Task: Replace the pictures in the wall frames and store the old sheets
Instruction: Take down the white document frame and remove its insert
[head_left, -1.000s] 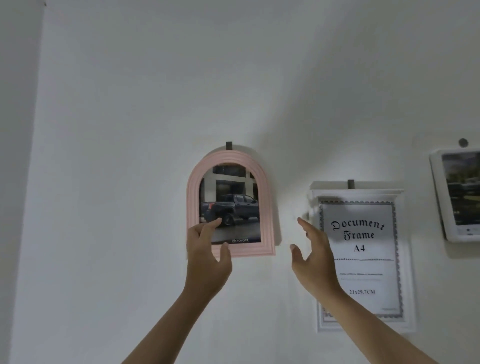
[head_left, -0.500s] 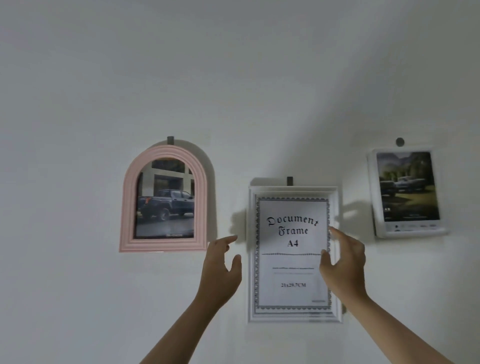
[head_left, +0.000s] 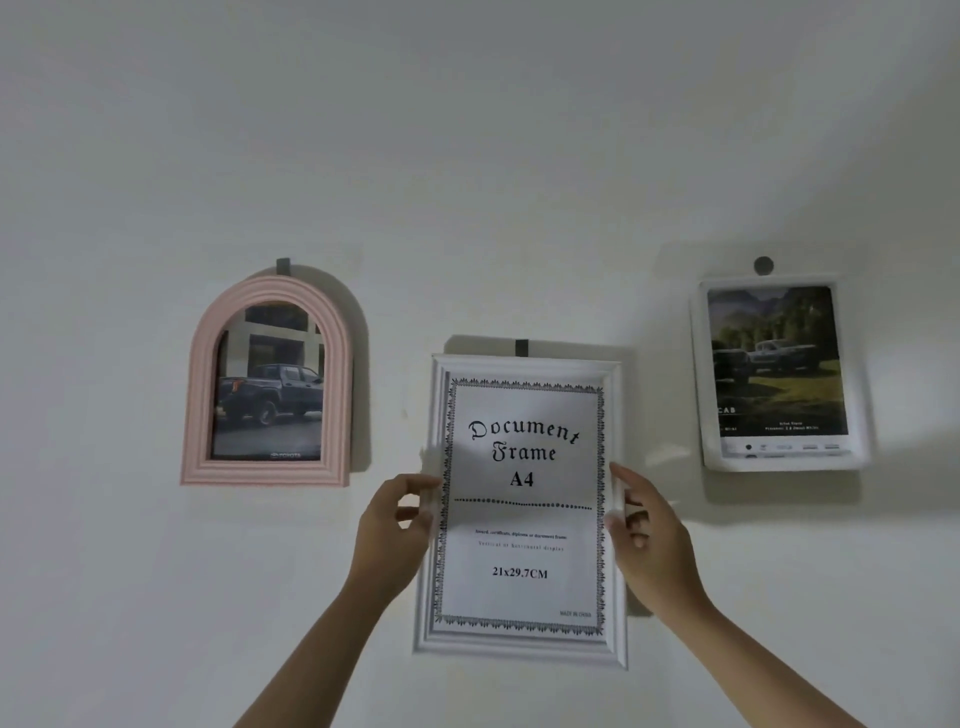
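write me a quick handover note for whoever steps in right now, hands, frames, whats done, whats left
Left hand: fingers curled on the left edge of the white document frame, which hangs on its hook.
Right hand: gripping the same frame's right edge.
Pink arched frame, left on the wall: holds a dark pickup photo.
White rounded frame, right: holds a truck-in-landscape print.
Done: the middle frame is grasped on both sides, but not lifted off.
Left: it shows only the stock "Document Frame A4" insert; take it down, swap the sheet, rehang, store the old sheet. Whether the other two were already swapped cannot be told.
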